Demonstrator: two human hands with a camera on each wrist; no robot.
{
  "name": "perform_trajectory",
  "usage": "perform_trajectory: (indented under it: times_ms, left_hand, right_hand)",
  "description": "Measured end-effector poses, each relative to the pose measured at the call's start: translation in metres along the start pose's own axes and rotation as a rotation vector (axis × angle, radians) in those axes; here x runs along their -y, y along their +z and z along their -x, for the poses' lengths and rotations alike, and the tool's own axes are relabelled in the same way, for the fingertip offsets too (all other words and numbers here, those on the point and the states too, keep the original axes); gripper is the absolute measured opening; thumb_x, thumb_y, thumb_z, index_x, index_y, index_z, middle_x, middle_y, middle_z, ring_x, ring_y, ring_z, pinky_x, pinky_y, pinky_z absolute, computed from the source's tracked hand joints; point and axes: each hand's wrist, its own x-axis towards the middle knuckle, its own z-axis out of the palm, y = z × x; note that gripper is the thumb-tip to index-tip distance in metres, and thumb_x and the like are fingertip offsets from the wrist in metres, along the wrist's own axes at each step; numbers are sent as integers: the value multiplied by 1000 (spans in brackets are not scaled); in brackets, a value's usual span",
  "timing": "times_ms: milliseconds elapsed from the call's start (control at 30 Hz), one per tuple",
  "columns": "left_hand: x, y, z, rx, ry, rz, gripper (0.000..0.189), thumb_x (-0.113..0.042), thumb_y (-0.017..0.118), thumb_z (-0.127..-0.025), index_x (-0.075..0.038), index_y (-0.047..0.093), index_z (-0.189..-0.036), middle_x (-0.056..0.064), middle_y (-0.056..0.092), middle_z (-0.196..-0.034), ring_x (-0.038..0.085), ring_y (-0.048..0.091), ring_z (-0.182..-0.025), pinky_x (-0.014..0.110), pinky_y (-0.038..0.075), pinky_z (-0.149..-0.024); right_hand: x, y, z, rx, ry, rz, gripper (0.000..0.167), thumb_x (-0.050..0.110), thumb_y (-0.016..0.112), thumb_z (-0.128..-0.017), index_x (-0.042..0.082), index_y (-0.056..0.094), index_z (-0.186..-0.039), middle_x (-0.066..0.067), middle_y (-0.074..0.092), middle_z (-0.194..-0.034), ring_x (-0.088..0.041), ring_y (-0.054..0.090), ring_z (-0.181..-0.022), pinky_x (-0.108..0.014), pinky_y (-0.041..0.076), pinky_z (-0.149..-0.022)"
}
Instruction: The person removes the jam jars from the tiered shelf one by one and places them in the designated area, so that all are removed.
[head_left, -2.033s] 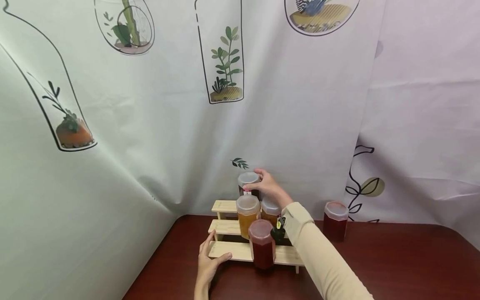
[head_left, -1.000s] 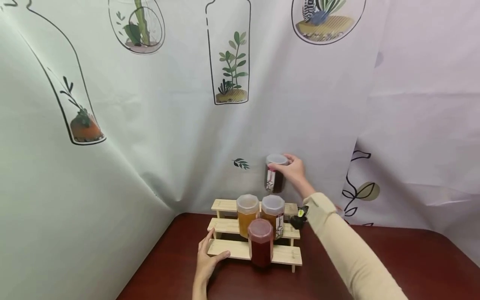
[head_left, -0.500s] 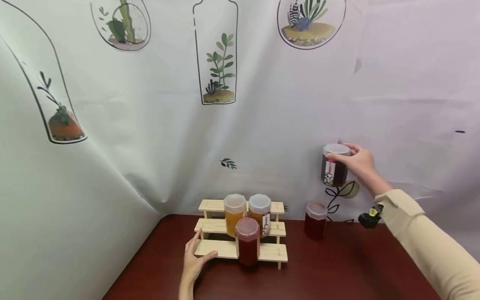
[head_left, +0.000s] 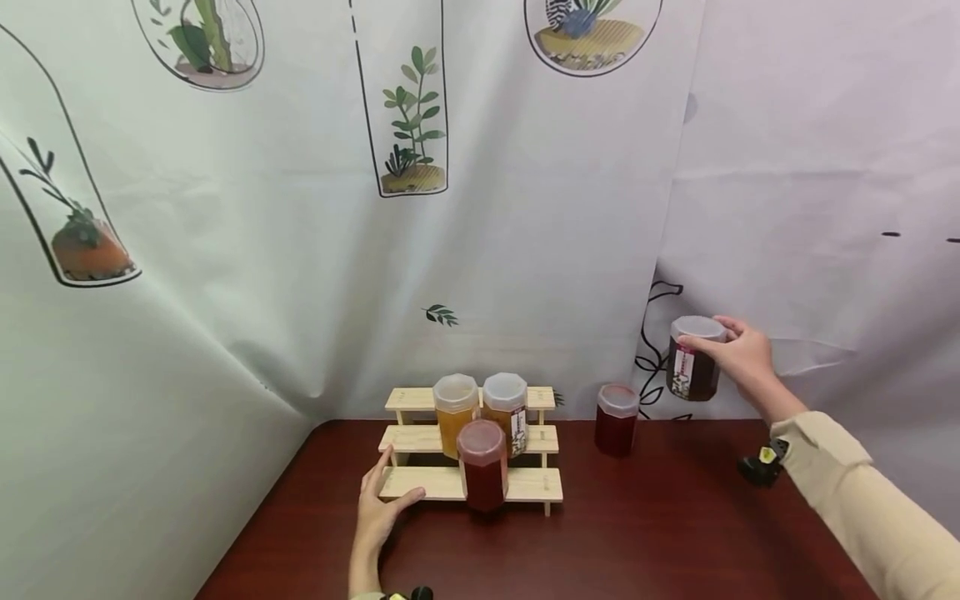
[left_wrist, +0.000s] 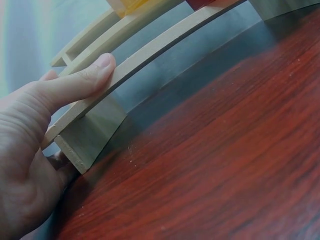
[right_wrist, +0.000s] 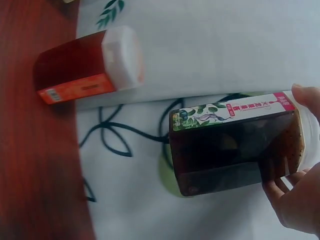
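My right hand [head_left: 750, 360] grips a dark jar [head_left: 697, 377] by its pale lid, holding it in the air above the table's right side. The jar's white and pink label shows in the right wrist view, where the fingers [right_wrist: 305, 200] wrap its lid end. My left hand [head_left: 375, 510] holds the left end of a three-tier wooden stand [head_left: 420, 481], its thumb [left_wrist: 87, 82] against the lowest shelf. A yellow jar [head_left: 453, 427] and an amber jar [head_left: 497, 417] stand on the middle tier. One red jar [head_left: 483, 479] stands on the lowest tier.
Another red jar [head_left: 617, 429] stands on the dark red table [head_left: 600, 533], right of the stand and near the back edge. A printed cloth [head_left: 540, 250] hangs behind and at the left side.
My right hand has lifted the dark jar off the top tier and carried it right, past the lone red jar, then slightly lower. My left hand has stayed at the stand.
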Motion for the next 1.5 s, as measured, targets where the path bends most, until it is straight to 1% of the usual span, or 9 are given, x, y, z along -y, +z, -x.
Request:
perform_trajectory:
  times_ms: [167, 333, 500, 633, 733, 900, 1200, 1400, 1500]
  left_hand:
    - [3, 0, 2, -11, 1, 0, 92, -9, 86, -71, -13, 39, -150, 24, 32, -147, 45, 25, -141, 69, 18, -111]
    - [5, 8, 0, -18, 26, 9, 91, -9, 87, -70, -14, 42, -149, 23, 36, -146, 44, 28, -140, 68, 20, -111]
    - [5, 10, 1, -6, 7, 4, 92, -11, 87, -70, -15, 41, -149, 22, 35, -148, 45, 27, -141, 69, 20, -111]
    - [3, 6, 2, -18, -4, -9, 92, -10, 86, -71, -17, 40, -150, 22, 33, -149, 44, 24, -142, 70, 18, -110]
    - [3, 6, 2, -5, -3, -9, 92, -11, 86, -71, -15, 40, -150, 22, 34, -149, 45, 25, -142, 70, 19, -110]
    - [3, 7, -2, -18, -5, -6, 91, -11, 86, -71, -18, 41, -150, 21, 35, -149, 44, 26, -142, 69, 20, -111]
    - [-5, 2, -4, -15, -2, -2, 91, -8, 86, -72, -16, 40, -150, 20, 35, -150, 42, 25, -143, 67, 19, -112]
    - [-4, 1, -3, -16, -10, -2, 91, -9, 86, -72, -17, 41, -150, 20, 35, -149, 41, 26, -143, 67, 20, -113]
    - [-4, 3, -2, -17, -10, 0, 91, -9, 86, -71, -17, 41, -150, 20, 36, -149, 40, 27, -142, 66, 21, -113]
  right_hand:
    - [-22, 16, 4, 14, 31, 10, 87, 42, 75, -83, -5, 38, -146, -32, 45, -143, -38, 48, -129, -5, 37, -65]
    - [-42, 27, 6, 16, 107, -9, 87, 41, 74, -83, -3, 35, -148, -31, 41, -147, -40, 44, -134, -10, 35, -71]
    - [-73, 49, 10, 18, 147, -70, 87, 33, 76, -83, -3, 32, -149, -30, 40, -148, -39, 45, -132, -12, 38, -76]
    - [-101, 72, 19, 53, 230, -142, 88, 28, 76, -84, 1, 28, -152, -24, 39, -152, -30, 43, -131, -7, 36, -77]
    - [-115, 79, 21, 40, 276, -179, 88, 31, 74, -86, 5, 25, -154, -19, 35, -156, -22, 40, -132, -6, 35, -79]
    - [-118, 84, 16, 34, 242, -207, 89, 38, 73, -86, 9, 25, -154, -16, 33, -157, -21, 39, -130, -6, 33, -80]
    - [-115, 90, 15, 24, 274, -243, 87, 35, 73, -86, 13, 24, -155, -12, 30, -159, -18, 38, -130, -10, 33, -86]
    - [-116, 86, 14, 66, 231, -190, 91, 38, 72, -87, 9, 20, -156, -17, 31, -158, -22, 39, -127, -9, 34, -81]
    - [-118, 81, 15, 91, 223, -152, 95, 40, 73, -86, 7, 18, -156, -20, 29, -158, -27, 38, -127, -16, 37, -86]
